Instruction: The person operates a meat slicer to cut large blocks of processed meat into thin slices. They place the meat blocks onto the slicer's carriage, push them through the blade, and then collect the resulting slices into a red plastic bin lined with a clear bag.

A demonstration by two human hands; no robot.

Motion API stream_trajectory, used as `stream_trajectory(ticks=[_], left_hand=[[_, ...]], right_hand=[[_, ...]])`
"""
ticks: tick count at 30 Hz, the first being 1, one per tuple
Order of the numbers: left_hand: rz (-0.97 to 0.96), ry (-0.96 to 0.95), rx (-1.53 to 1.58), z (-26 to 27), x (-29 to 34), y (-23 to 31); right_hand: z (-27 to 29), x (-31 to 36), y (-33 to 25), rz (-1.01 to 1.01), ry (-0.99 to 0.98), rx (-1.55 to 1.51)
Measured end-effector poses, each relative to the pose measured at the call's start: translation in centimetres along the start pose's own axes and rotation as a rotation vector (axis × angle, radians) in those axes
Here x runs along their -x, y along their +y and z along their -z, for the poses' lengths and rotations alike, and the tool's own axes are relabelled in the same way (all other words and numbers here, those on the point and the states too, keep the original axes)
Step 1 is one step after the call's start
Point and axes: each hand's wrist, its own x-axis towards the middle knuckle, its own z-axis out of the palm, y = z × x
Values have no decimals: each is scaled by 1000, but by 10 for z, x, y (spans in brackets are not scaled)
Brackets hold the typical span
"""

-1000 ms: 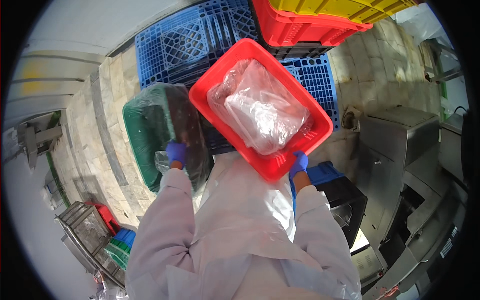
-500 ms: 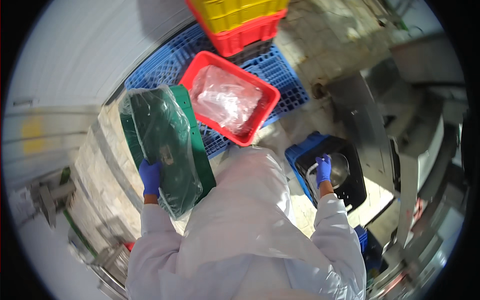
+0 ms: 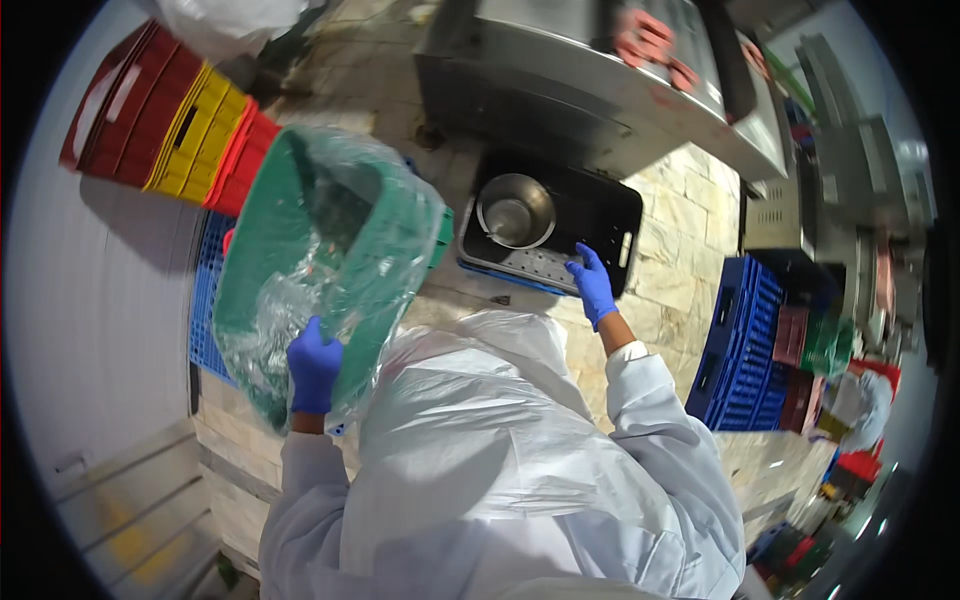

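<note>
My blue-gloved left hand (image 3: pixel 315 368) is closed on the near side of a green crate (image 3: pixel 372 195), which stands tilted with its inside toward me. A clear plastic liner (image 3: pixel 290 310) covers the crate and bunches up inside it. My right hand (image 3: pixel 592 285), also gloved in blue, is open with its fingers apart over the near edge of a black crate (image 3: pixel 590 205). Nothing is in it. Inside the black crate, just beyond my right fingers, sits a round metal container (image 3: pixel 517 210).
Stacked red and yellow crates (image 3: pixel 195 130) stand at the far left by a white wall. Blue pallets (image 3: pixel 740 340) rise at the right. A steel table (image 3: pixel 560 90) with pinkish pieces on top is beyond the black crate. A blue pallet (image 3: pixel 210 300) lies under the green crate.
My view has turned to the right. My right hand has let go of the metal container's handle. The green crate has tipped so that its inside shows, my left hand still on it.
</note>
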Motion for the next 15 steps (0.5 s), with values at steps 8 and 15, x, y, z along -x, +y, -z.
stream_trajectory(ticks=[8, 15], left_hand=[[-559, -469, -193, -181, 12, 178], [-820, -535, -173, -280, -10, 260]], right_hand=[[202, 16, 32, -208, 137, -170], [211, 14, 110, -183, 303, 132]])
